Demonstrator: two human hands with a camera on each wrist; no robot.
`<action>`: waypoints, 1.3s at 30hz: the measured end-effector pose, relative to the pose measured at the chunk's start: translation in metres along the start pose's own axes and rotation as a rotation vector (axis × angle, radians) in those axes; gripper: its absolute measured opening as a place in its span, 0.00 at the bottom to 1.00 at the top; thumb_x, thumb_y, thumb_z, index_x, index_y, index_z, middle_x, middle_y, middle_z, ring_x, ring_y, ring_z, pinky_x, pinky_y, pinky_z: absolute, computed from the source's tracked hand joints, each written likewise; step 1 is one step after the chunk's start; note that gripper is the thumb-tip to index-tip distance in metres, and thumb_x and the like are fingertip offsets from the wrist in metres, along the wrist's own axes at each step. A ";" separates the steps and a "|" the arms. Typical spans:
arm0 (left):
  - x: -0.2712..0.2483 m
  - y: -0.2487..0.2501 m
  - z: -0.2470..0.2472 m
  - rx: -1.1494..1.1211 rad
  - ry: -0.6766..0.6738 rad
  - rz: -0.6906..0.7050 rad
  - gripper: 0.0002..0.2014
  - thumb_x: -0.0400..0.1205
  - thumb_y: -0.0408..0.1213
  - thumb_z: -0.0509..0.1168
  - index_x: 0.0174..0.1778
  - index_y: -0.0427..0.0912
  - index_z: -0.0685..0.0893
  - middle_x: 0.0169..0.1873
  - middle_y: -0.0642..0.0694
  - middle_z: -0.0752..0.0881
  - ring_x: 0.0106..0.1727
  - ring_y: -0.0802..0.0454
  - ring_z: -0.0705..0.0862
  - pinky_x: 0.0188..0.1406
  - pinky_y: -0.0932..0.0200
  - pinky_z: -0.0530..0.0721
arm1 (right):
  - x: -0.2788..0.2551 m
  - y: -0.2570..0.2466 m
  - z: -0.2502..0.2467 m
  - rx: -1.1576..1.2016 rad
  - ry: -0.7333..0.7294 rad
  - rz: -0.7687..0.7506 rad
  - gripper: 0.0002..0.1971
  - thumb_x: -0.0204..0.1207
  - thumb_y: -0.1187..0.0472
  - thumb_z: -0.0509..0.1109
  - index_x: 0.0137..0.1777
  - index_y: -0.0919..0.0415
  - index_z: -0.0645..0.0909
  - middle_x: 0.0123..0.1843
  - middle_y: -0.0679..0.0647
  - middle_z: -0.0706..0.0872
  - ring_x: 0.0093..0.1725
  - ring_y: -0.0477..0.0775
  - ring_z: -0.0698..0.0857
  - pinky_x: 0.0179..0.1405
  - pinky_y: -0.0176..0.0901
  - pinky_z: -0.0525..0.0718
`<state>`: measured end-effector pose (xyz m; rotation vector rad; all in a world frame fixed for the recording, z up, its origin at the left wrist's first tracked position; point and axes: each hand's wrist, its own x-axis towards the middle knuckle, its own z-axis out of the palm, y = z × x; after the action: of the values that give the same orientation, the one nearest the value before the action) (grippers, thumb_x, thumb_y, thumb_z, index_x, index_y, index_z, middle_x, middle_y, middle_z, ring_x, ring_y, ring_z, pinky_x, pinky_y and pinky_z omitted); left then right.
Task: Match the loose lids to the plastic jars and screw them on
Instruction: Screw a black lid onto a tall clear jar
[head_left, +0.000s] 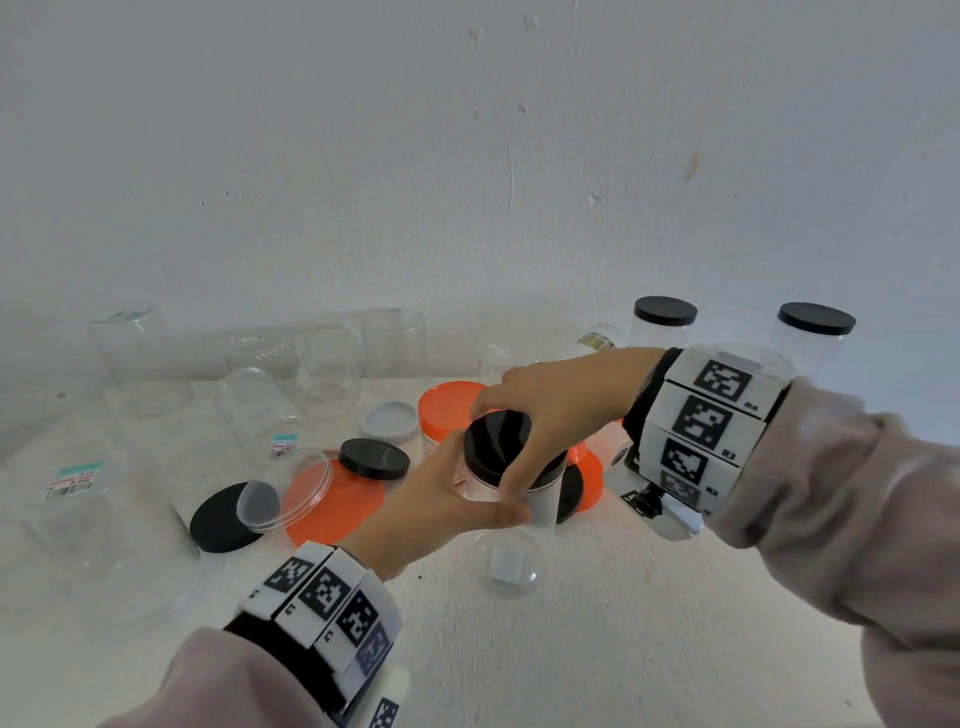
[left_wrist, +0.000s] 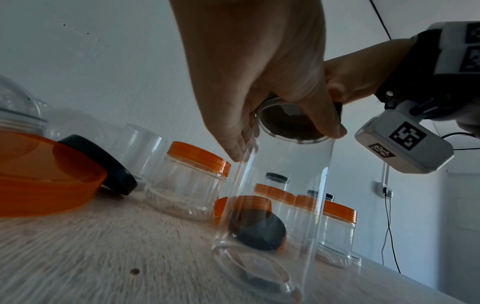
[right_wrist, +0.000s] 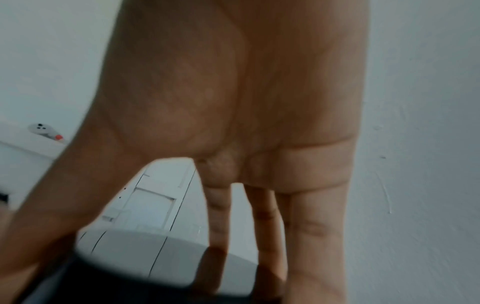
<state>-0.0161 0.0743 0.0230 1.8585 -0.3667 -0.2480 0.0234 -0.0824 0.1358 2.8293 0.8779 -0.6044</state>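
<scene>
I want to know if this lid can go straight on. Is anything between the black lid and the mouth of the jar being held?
Nothing visible does. The right hand grips the black lid, already on top of the clear jar held by the left hand.

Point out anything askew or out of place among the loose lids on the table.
A clear lid leans tilted on edge, propped across a flat black lid and an orange lid. The loose lids lie in an overlapping heap rather than flat and apart. Nothing looks spilled or broken.
</scene>
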 end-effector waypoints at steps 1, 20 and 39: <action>0.000 0.000 0.000 0.000 0.003 -0.003 0.41 0.69 0.42 0.82 0.76 0.60 0.68 0.67 0.62 0.80 0.71 0.63 0.76 0.76 0.49 0.71 | 0.001 -0.001 0.002 0.001 0.010 0.028 0.39 0.61 0.26 0.71 0.69 0.40 0.68 0.62 0.47 0.76 0.54 0.55 0.85 0.54 0.53 0.85; -0.001 -0.001 -0.001 -0.009 -0.003 -0.012 0.42 0.68 0.43 0.82 0.76 0.60 0.67 0.68 0.62 0.80 0.72 0.62 0.75 0.77 0.45 0.70 | 0.003 0.000 0.005 0.018 0.024 0.077 0.43 0.59 0.22 0.68 0.71 0.44 0.67 0.66 0.47 0.76 0.60 0.54 0.82 0.59 0.55 0.83; -0.001 0.000 0.000 -0.024 0.012 -0.014 0.43 0.68 0.42 0.82 0.76 0.58 0.67 0.68 0.61 0.80 0.72 0.61 0.75 0.77 0.46 0.70 | -0.002 -0.001 -0.002 0.034 -0.035 -0.035 0.46 0.61 0.31 0.76 0.76 0.27 0.54 0.71 0.42 0.65 0.71 0.52 0.71 0.68 0.57 0.75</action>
<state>-0.0169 0.0745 0.0225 1.8388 -0.3414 -0.2497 0.0220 -0.0820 0.1385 2.8298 0.9221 -0.6771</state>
